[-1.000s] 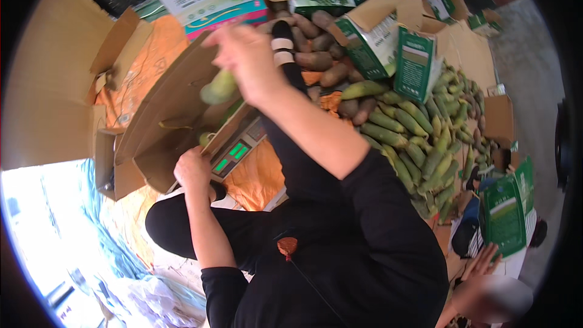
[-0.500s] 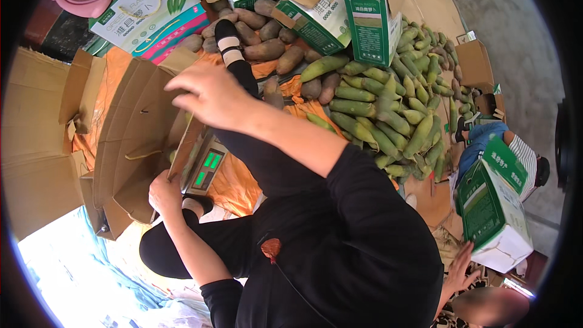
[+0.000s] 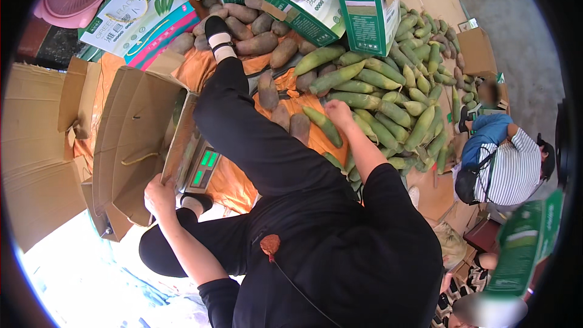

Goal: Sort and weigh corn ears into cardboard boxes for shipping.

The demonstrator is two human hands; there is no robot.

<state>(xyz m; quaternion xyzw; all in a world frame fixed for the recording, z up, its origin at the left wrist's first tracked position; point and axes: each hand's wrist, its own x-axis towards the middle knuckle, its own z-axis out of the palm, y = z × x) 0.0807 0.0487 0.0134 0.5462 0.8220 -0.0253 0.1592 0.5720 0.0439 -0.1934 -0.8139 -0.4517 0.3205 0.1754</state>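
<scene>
Seated, black-sleeved arms spread apart: left hand (image 3: pixel 159 195) low and near the body, fingers curled in a grip; right hand (image 3: pixel 339 113) stretched forward, palm down, fingers bent.

A: Where does the view look from?

B: From the person's head, facing steeply down over the dark-clothed torso and legs; the left hand (image 3: pixel 159 194) sits near at lower left, the right hand (image 3: pixel 339 112) farther out at centre.

A: How much fits in?

B: Plenty (fisheye, so edges bend): a cardboard box (image 3: pixel 130 146) on the left, green vegetables (image 3: pixel 388 94) at far right. There is only this one view, so nothing is shared.
</scene>
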